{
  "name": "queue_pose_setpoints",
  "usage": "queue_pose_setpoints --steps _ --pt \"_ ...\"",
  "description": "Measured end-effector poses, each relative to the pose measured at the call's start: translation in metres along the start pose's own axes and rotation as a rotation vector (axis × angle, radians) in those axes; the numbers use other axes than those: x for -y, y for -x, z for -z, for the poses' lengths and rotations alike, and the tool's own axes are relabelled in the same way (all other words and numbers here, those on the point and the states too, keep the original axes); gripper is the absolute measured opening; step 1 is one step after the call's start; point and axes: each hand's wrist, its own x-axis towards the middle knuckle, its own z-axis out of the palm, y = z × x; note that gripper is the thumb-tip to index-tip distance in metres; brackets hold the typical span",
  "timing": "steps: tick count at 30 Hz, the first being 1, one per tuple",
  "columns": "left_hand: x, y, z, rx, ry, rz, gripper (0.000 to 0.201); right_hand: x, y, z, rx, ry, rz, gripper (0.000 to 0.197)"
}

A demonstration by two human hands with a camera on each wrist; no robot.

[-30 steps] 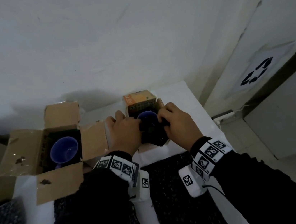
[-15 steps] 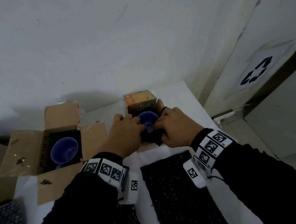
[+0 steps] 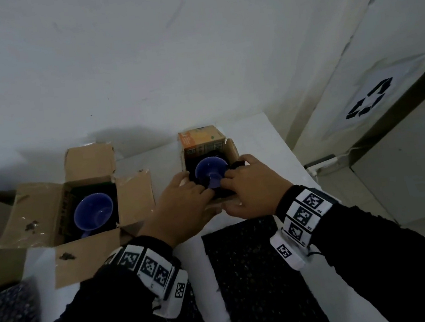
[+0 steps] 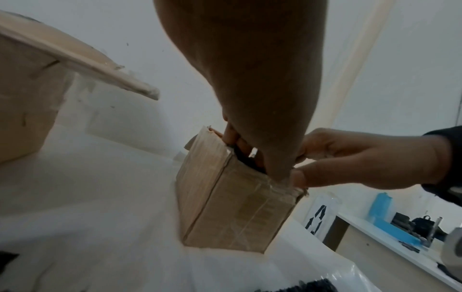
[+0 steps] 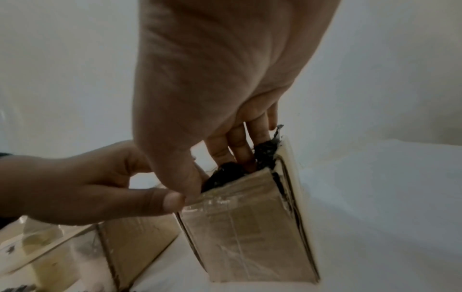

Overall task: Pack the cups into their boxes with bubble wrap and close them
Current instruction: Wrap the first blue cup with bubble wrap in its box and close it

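Presently, blue cup (image 3: 211,170) sits mouth-up inside small box (image 3: 207,145), dark wrap (image 3: 219,191) packed round it. Left hand (image 3: 182,205) and right hand (image 3: 252,185) meet at the box's near edge. Fingers of both are bent down into the opening, pressing wrap between cup and wall, likely to seat the padding so the flaps can close. Neither hand plainly grips anything. Left of small box: big box (image 3: 58,208), flaps splayed, second cup (image 3: 93,214) inside. Near side of small box: spare wrap sheet (image 3: 253,277) flat on table (image 3: 262,138).
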Motion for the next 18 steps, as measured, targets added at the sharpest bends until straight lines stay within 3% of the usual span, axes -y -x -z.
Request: queue_pose_setpoints --steps 3,7,11,13,15,18 --pt "-0.004 0.003 0.002 0.015 -0.066 0.076 0.042 -0.003 0.006 -0.005 -0.014 0.072 0.014 0.043" --pt "-0.012 0.006 0.000 0.076 -0.061 0.182 0.044 0.003 0.007 -0.006 0.051 0.123 -0.087 0.042" --pt "-0.012 0.002 -0.001 0.242 -0.054 0.214 0.058 0.001 0.001 -0.002 0.146 0.119 -0.088 0.045" --pt "-0.012 -0.002 0.000 0.303 -0.023 0.213 0.065 -0.004 -0.003 0.002 0.174 0.073 -0.065 0.035" --pt "-0.013 -0.006 0.006 0.352 -0.030 0.231 0.072 -0.010 -0.005 0.004 0.082 0.060 -0.049 0.029" --pt "-0.014 -0.006 0.010 0.373 -0.104 0.258 0.076 -0.020 0.002 -0.003 0.002 0.075 -0.096 0.052"
